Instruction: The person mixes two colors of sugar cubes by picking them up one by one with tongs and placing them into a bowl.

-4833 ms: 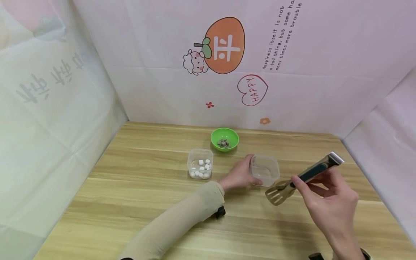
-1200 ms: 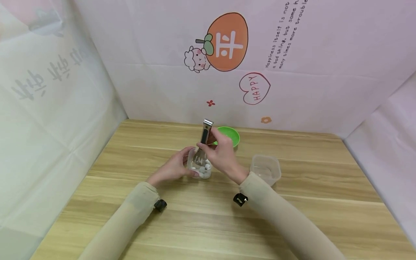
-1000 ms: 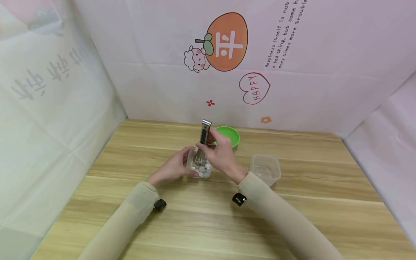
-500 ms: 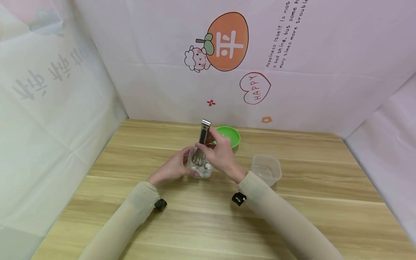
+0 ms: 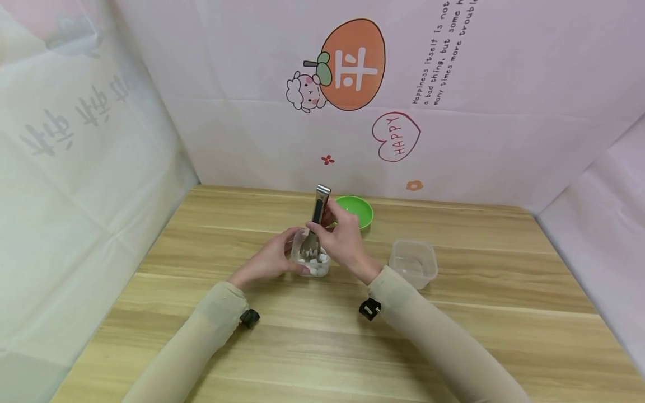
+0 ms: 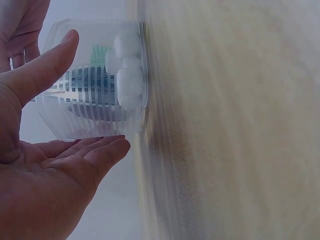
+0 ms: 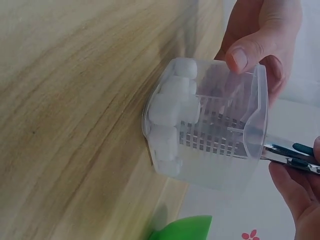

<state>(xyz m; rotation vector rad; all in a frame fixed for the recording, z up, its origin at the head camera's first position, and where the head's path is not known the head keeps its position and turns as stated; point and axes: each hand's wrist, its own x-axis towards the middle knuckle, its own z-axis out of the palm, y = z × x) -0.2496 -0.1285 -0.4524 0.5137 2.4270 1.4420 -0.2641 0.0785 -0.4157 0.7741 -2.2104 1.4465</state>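
My left hand (image 5: pixel 267 258) holds a clear plastic container (image 7: pixel 212 176) from its left side, thumb on the near wall and fingers on the far one. Several white cubes (image 7: pixel 167 109) lie on its bottom. Slotted metal tongs (image 5: pixel 319 208) stand almost upright, with their heads inside the container. My right hand (image 5: pixel 345 238) pinches the tongs by the dark-inlaid handle. Through the ribbed wall in the left wrist view, the tong heads (image 6: pixel 90 87) show down near the cubes; whether a cube sits between them, I cannot tell.
Right behind my right hand stands a green bowl (image 5: pixel 361 211), its contents mostly hidden. A second clear container (image 5: pixel 413 264), with nothing visible inside, stands to the right. Printed white sheets (image 5: pixel 242 140) enclose the wooden table (image 5: pixel 312 347) at back and sides.
My left hand has gone from the right container to the left one. My right hand has brought the tongs leftward into it. Over the last second, the tongs shift only slightly among the cubes.
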